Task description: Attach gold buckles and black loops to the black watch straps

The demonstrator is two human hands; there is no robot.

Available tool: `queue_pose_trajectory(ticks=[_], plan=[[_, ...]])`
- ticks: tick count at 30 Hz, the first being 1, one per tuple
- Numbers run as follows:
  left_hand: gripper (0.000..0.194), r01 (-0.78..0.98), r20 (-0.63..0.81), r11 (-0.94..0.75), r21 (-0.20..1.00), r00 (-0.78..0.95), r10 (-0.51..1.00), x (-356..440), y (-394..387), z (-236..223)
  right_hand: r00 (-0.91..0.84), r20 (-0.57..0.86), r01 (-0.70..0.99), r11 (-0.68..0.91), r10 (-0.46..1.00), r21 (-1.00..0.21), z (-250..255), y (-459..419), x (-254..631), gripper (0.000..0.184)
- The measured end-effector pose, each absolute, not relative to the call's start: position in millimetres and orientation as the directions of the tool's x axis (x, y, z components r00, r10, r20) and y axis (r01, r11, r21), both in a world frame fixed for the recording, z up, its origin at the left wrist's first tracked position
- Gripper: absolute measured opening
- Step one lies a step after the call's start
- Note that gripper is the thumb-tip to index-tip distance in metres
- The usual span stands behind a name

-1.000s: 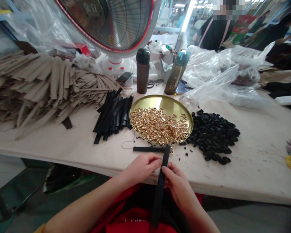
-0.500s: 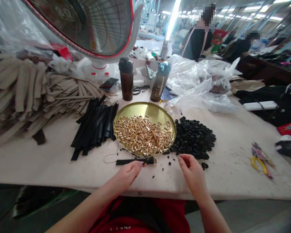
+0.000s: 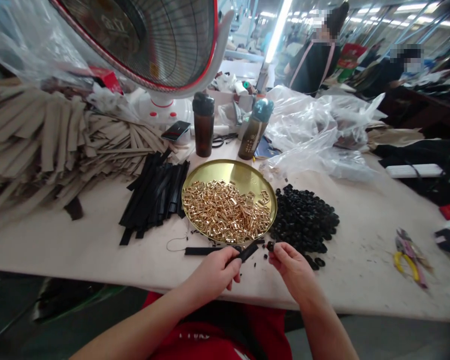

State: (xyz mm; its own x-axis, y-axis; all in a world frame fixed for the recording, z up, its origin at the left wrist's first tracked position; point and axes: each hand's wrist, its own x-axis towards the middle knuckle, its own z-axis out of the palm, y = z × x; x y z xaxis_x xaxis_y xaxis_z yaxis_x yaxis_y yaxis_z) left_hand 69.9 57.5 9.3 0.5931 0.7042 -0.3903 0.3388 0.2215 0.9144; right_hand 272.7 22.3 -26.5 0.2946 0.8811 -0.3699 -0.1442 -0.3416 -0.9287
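Note:
My left hand (image 3: 214,273) is closed on a black strap (image 3: 246,253) near the table's front edge, the strap's end poking up to the right. My right hand (image 3: 290,265) pinches a small black loop (image 3: 270,246) just right of that strap end. A second black strap (image 3: 204,250) lies flat on the table in front of my left hand. Behind both hands sits a round gold tray (image 3: 243,170) heaped with gold buckles (image 3: 227,215). A pile of small black loops (image 3: 305,220) lies to its right.
A stack of black straps (image 3: 155,195) and a big heap of tan strips (image 3: 52,145) lie left. A fan (image 3: 164,45), two bottles (image 3: 203,125), a phone and clear plastic bags (image 3: 315,130) stand behind. Pliers (image 3: 408,255) lie right. Other people work farther back.
A second ago both hands held a long black strap over my lap. My left hand now holds a strap at the table edge, and my right hand has picked up a black loop.

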Motion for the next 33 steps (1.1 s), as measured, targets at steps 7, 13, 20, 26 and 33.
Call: queue_pose_trajectory(ticks=[7, 13, 20, 26, 33], plan=[[0.025, 0.459, -0.287, -0.025, 0.888, 0.596, 0.750, 64, 51, 19, 0.232, -0.495, -0.540, -0.312, 0.837, -0.781, -11, 6, 227, 0.029], [0.031, 0.504, -0.304, -0.064, 0.861, 0.611, 0.731, 41, 37, 26, 0.208, -0.459, -0.438, -0.337, 0.864, -0.833, -11, -3, 212, 0.028], [0.027, 0.582, -0.280, -0.231, 0.779, 0.654, 0.702, 27, 29, 32, 0.210, -0.376, -0.173, -0.344, 0.902, -0.923, -15, -21, 206, 0.027], [0.027, 0.618, -0.290, -0.300, 0.727, 0.671, 0.682, 25, 29, 30, 0.141, -0.368, 0.015, -0.373, 0.919, -0.928, -9, -31, 206, 0.030], [0.030, 0.625, -0.429, -0.129, 0.770, 0.657, 0.621, 22, 26, 30, 0.122, -0.391, -0.038, -0.389, 0.912, -0.920, -14, -32, 203, 0.025]])
